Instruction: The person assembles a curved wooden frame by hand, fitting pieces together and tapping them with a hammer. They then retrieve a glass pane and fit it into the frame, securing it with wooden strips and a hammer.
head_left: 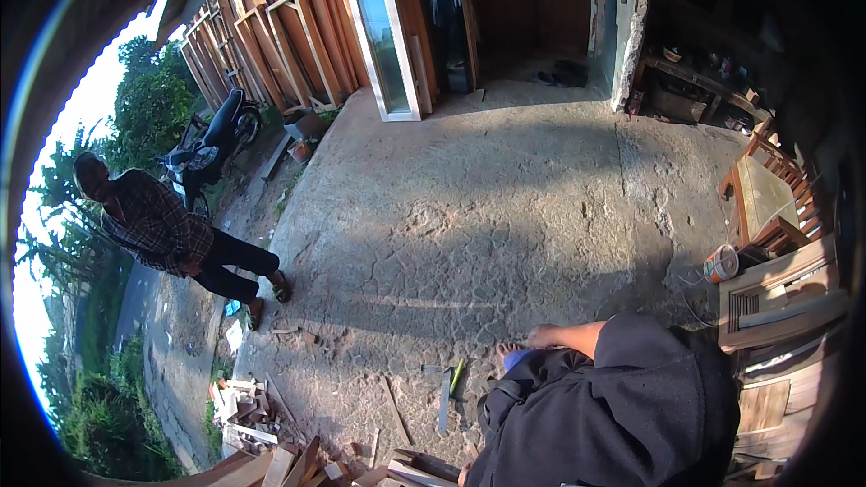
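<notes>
My right hand (544,336) reaches out of a dark sleeve and hangs low, just beside the toes of a bare foot (508,348). Its fingers are too small and shaded to make out, and I see nothing held in it. A bit of blue (517,358) shows beneath the hand. On the concrete, left of my dark clothing (622,406), lies a metal try square (444,401). Against it rests a slim yellow-green tool (457,373). My left hand cannot be identified; only a small patch of skin shows at the lower edge.
A person in a checked shirt (167,225) stands at left, near a motorbike (216,140). Offcuts (244,406) are heaped at lower left. Wooden frames (280,27) and a glazed frame (383,45) lean at the back. A chair (767,194) and bucket (722,263) stand at right.
</notes>
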`<state>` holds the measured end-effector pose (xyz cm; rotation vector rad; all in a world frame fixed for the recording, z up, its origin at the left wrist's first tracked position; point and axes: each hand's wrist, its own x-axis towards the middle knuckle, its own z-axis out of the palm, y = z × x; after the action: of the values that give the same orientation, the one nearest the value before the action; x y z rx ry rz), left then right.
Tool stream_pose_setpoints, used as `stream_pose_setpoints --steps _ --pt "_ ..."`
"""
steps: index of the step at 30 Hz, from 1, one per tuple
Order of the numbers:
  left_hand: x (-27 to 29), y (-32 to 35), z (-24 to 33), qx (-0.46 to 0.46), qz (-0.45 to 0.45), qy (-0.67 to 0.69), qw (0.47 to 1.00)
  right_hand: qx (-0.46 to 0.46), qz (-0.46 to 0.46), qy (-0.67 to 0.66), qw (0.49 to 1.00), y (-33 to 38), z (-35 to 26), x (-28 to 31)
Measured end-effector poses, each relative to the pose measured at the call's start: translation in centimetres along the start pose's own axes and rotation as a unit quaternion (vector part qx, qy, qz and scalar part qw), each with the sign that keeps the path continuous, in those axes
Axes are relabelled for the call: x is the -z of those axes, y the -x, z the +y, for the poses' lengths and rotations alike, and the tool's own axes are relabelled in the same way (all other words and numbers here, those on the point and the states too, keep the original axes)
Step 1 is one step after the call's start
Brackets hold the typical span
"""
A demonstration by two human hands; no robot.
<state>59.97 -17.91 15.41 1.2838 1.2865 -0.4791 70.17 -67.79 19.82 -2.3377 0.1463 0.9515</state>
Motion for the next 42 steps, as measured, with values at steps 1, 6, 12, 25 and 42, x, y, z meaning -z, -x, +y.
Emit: stream_pose_setpoints --steps 1,6,12,25,42 --pt "-2.6 0.0 2.1 0.002 -0.005 -0.005 1.000 -0.024 0.027 -0.028 0.999 -1.2 0.4 2.4" --pt "-12.5 0.5 10.5 -0.005 -0.040 -0.063 0.997 -0.050 0.125 -0.170 0.976 -5.4 2.6 12.7" --pt "-23.0 -1.1 21.3 -0.027 -0.094 -0.145 0.985 -0.121 0.216 -0.310 0.918 -9.7 5.8 17.1" --pt "-65.3 -4.7 46.6 -0.071 -0.117 -0.283 0.950 -0.273 0.155 -0.327 0.891 -10.6 20.1 26.2" --pt "-109.3 6.7 59.1 -0.129 -0.187 -0.383 0.895 -0.354 0.224 -0.573 0.704 -30.8 43.2 63.0"
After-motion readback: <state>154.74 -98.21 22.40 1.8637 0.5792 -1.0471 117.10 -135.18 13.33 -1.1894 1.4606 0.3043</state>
